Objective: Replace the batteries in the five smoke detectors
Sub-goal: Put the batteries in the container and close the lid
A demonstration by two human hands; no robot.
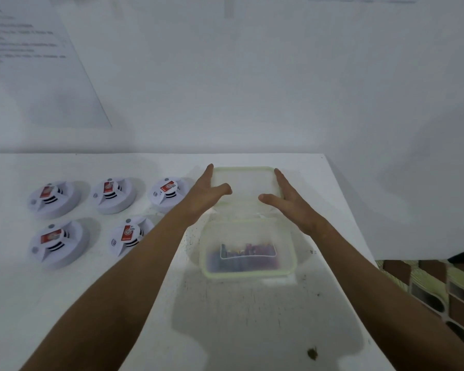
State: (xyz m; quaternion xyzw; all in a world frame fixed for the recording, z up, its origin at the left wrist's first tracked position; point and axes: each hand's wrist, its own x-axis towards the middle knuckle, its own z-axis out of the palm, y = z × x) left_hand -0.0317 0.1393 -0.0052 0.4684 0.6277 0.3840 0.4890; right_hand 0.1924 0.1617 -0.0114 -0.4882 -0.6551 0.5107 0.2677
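On the left of the tabletop (118, 303), the five smoke detectors (54, 198) lie in two rows, all closed with red-labelled tags on top; none looks opened, so I judge the battery swaps are all still ahead. Next, the left hand (209, 192) presses straight fingers against the left edge of a clear lid (243, 183); the right hand (287, 202) flanks its right edge, both grips wide. Below them sits the open container (248, 247), batteries (245, 253) inside.
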